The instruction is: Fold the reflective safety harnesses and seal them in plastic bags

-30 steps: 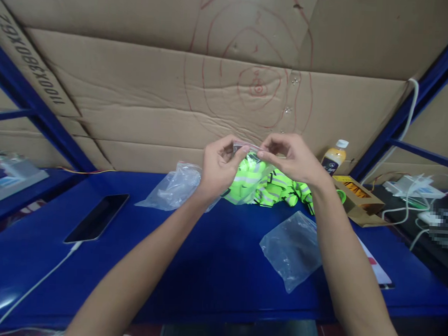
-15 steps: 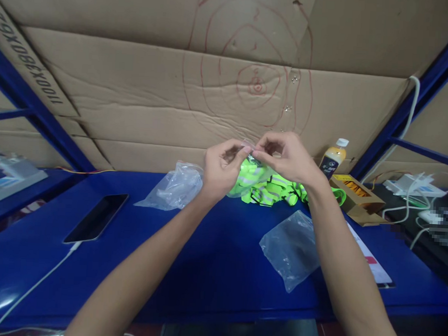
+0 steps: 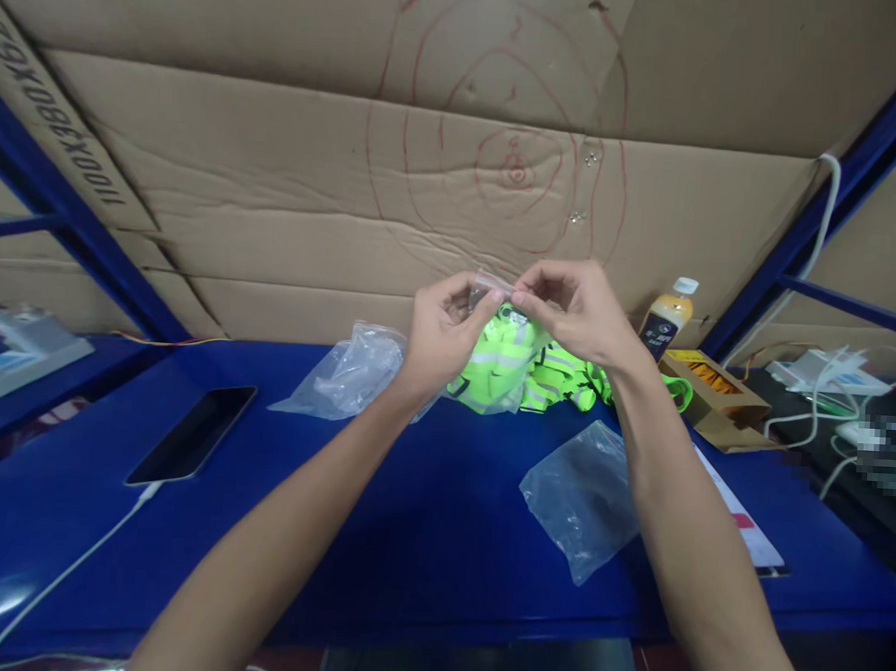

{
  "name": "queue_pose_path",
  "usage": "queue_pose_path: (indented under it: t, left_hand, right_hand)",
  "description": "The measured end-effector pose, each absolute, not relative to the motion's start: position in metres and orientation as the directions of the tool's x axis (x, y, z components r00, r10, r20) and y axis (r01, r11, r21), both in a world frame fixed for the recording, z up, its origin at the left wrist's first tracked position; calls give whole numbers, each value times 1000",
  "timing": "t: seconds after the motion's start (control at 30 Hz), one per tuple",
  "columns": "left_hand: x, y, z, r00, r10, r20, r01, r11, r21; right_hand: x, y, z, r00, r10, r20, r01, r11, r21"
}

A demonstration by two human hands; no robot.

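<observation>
Between my hands hangs a clear plastic bag (image 3: 491, 373) with neon-green reflective straps inside. My left hand (image 3: 448, 331) pinches the left part of its top edge between thumb and fingers. My right hand (image 3: 574, 307) pinches the same edge close by, thumb against forefinger. Behind the bag and to its right lies a heap of loose neon-green reflective straps (image 3: 562, 377), partly hidden by the bag and my right hand. A flat clear bag (image 3: 582, 498) lies on the blue table under my right forearm. Other crumpled clear bags (image 3: 352, 376) lie left of my left hand.
On the blue table (image 3: 438, 535), a phone (image 3: 193, 434) with a white cable lies to the left. At the right stand a bottle (image 3: 666, 317) and an open cardboard box (image 3: 711, 399), with papers (image 3: 745, 526) nearer me. A cardboard wall (image 3: 277, 166) closes the back.
The bag of straps has swung slightly left and hangs more fully in view. More of its top edge shows between my fingers; both hands have shifted only a little.
</observation>
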State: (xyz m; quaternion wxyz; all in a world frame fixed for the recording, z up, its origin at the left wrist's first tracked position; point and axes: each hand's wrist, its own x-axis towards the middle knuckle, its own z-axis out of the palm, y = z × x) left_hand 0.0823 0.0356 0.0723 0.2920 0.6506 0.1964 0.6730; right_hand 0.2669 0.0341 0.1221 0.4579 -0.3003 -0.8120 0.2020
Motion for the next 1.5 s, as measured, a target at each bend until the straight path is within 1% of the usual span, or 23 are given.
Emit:
queue_pose_path:
  t: [0.07, 0.13, 0.23, 0.4, 0.5, 0.63, 0.73, 0.83, 0.9, 1.03, 1.13, 1.27, 1.33, 1.37, 1.4, 1.5]
  left_hand:
    - [82, 37, 70, 2, 659, 752, -140, -745, 653]
    - [82, 39, 68, -22, 670, 742, -156, -736, 659]
    - [82, 42, 66, -7, 687, 727, -173, -717, 675]
    - [78, 48, 65, -42, 667, 743, -167, -738, 653]
    - [75, 52, 65, -75, 675, 734, -165, -734, 659]
    - [72, 56, 65, -135, 665, 735, -123, -747, 653]
    - [71, 60, 63, -173, 645, 744, -97, -763, 639]
    - [70, 63, 61, -211, 638, 741, -93, -767, 634]
    - [68, 66, 60, -213, 643, 736, -85, -762, 642]
    - [65, 69, 61, -233, 642, 730, -37, -756, 653]
    - [63, 69, 62, -240, 633, 736, 3, -758, 652]
    - [60, 71, 64, -241, 673, 699, -2, -720, 693]
    - [55, 75, 64, -238, 710, 663, 7, -681, 732]
    - [52, 78, 64, -236, 730, 642, 21, -656, 754]
    - [48, 81, 63, -243, 746, 621, 43, -631, 775]
    - [37, 92, 57, -294, 774, 561, 121, -552, 825]
  right_hand:
    - [270, 34, 123, -443, 692, 569, 324, 716, -618]
    - [273, 34, 124, -466, 695, 548, 363, 715, -598]
    - [275, 35, 124, -434, 679, 592, 400, 734, -548]
    - [276, 38, 121, -460, 691, 558, 402, 722, -563]
    - [276, 40, 121, -432, 689, 581, 411, 724, -554]
    - [277, 40, 121, -447, 706, 550, 392, 707, -589]
    - [276, 40, 120, -439, 700, 564, 407, 714, -569]
    - [276, 41, 119, -426, 715, 554, 405, 698, -590]
    - [277, 42, 118, -444, 721, 532, 393, 691, -607]
    - [277, 42, 117, -424, 727, 540, 375, 684, -626]
    - [276, 42, 116, -447, 745, 496, 364, 657, -660]
    - [279, 46, 113, -417, 759, 501, 364, 644, -673]
    - [286, 51, 112, -437, 775, 457, 392, 621, -678]
    - [290, 54, 110, -459, 781, 423, 434, 613, -660]
    - [294, 57, 108, -477, 787, 390, 499, 609, -617]
    - [297, 65, 96, -498, 815, 298, 725, 579, -373]
